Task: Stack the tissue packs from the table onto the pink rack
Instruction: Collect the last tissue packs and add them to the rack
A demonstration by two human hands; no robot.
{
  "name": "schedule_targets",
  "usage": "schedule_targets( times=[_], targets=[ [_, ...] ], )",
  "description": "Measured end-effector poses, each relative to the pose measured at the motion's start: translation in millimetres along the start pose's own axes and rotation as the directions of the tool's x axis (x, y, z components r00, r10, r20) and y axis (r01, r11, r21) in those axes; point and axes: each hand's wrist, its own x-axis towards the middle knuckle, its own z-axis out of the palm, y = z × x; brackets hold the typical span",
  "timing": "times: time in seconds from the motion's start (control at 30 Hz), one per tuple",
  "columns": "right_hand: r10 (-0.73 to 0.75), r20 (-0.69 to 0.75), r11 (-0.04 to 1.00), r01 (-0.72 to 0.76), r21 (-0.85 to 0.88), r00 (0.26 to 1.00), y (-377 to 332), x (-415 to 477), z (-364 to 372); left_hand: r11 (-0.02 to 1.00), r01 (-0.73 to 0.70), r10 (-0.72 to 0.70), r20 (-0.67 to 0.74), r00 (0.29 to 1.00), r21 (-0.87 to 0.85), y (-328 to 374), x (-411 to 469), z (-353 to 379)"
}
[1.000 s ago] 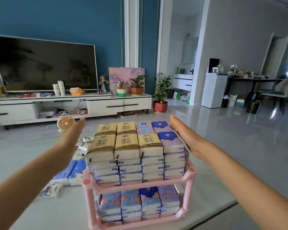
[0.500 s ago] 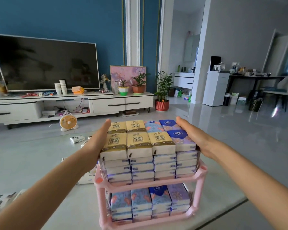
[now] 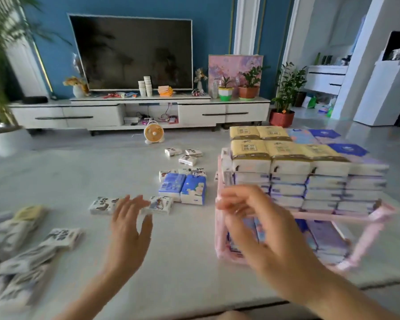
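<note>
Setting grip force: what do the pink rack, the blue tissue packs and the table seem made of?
Pink rack: probably plastic, matte, uniform colour, moulded corner joints. Blue tissue packs: thin printed film, slight sheen. Table: pale polished stone or a lookalike; faint veining, soft reflections.

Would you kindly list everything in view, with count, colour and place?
Pink plastic rack: one, pink, table's right side, both tiers full of packs.
Gold-topped tissue packs: five, gold and white, rack's top layer.
Blue tissue packs: two, blue and white, side by side on table, left of rack.
Small white printed tissue packs: several, white with dark print, scattered across table.
White table: one, white, beneath rack and packs.
Black television: one, black, against blue wall.
Orange fan: one, orange and white, on floor.
Left hand: one, open, above table.
Right hand: one, blurred, loosely curled, empty, before rack.
</note>
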Motion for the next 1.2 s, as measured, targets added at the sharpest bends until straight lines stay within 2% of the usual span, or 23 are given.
schedule_targets(
  times=[0.07,0.17,0.23,0.3,0.4,0.5,0.6,0.67,0.8,0.9,0.97,1.07,1.13,1.2],
  targets=[
    [0.065,0.122,0.997,-0.069,0.028,0.99,12.2,-2.3,59.4,0.997,-0.047,0.046,0.017,0.999,0.065,-44.6,-37.5,-8.8],
    [0.209,0.19,0.971,-0.227,0.074,0.959,34.4,14.4,138.3,0.994,-0.019,0.024,-0.042,0.999,0.111,-78.3,-63.4,-28.0],
    [0.272,0.199,0.958,-0.285,0.038,0.941,43.0,29.6,183.8,0.987,0.011,0.007,-0.106,0.994,0.162,-86.9,-73.5,-39.8],
    [0.279,0.172,0.96,-0.276,-0.041,0.945,51.9,36.7,226.8,0.979,0.078,-0.041,-0.191,0.981,0.19,-93.0,-84.5,-46.1],
    [0.322,0.113,0.946,-0.316,-0.071,0.94,51.2,31.9,272.4,0.979,0.108,-0.054,-0.292,0.955,0.172,-99.4,-105.6,-54.1],
    [0.26,0.054,0.951,-0.246,-0.19,0.964,50.0,26.6,284.6,0.979,0.068,0.001,-0.332,0.943,0.194,-104.9,-126.4,-61.7],
    [0.234,0.121,0.949,-0.199,-0.245,0.965,52.2,26.1,287.3,0.974,0.076,0.013,-0.388,0.921,0.213,-110.3,-147.8,-71.3],
    [0.167,0.175,0.95,-0.111,-0.293,0.97,51.3,26.1,293.9,0.96,0.155,-0.038,-0.444,0.895,0.232,-116.5,-152.7,-83.5],
    [0.087,0.295,0.987,-0.043,-0.153,0.951,32.4,38.3,320.8,0.897,0.365,-0.22,-0.464,0.858,0.249,-124.4,-144.7,-96.6],
    [-0.053,0.321,0.988,0.097,-0.123,0.946,32.7,59.0,349.4,0.844,0.48,-0.331,-0.47,0.818,0.241,-127.2,-134.8,-94.6],
    [-0.135,0.428,0.972,0.204,-0.12,0.894,31.6,74.7,359.2,0.813,0.543,-0.39,-0.497,0.775,0.21,-129.4,-128.3,-92.0],
    [-0.141,0.613,0.957,0.265,-0.116,0.777,35.5,87.2,366.5,0.786,0.58,-0.415,-0.513,0.751,0.213,-134.6,-121.8,-90.2],
    [-0.152,0.635,0.958,0.272,-0.096,0.758,33.8,91.1,366.6,0.768,0.588,-0.41,-0.512,0.755,0.252,-137.6,-120.0,-87.0],
    [-0.135,0.616,0.962,0.251,-0.105,0.776,30.2,93.7,362.2,0.759,0.595,-0.396,-0.537,0.744,0.264,-139.0,-119.3,-84.0]
  ],
)
